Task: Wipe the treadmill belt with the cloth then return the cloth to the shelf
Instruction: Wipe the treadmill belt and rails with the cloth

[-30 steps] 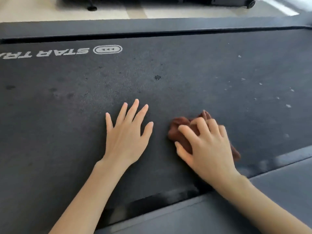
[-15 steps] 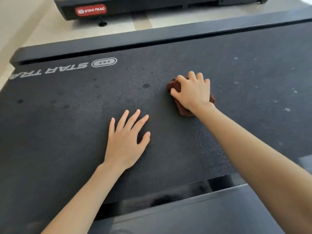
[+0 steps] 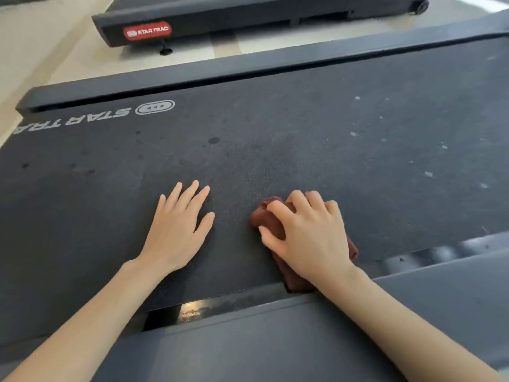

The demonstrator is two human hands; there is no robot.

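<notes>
The dark treadmill belt (image 3: 303, 139) fills most of the view, with white STAR TRAC lettering at its far left and pale specks on its right part. A crumpled reddish-brown cloth (image 3: 271, 221) lies on the belt close to its near edge. My right hand (image 3: 308, 235) presses down on the cloth, fingers curled over it. My left hand (image 3: 179, 227) rests flat on the belt to the left of the cloth, fingers spread, holding nothing.
A grey side rail (image 3: 275, 340) runs along the near edge under my forearms, and another rail (image 3: 192, 73) borders the far side. A second treadmill (image 3: 220, 20) with a red STAR TRAC badge stands on the pale floor beyond.
My right hand has pulled the cloth back from the middle of the belt to its near edge. My left hand has stayed flat in the same spot.
</notes>
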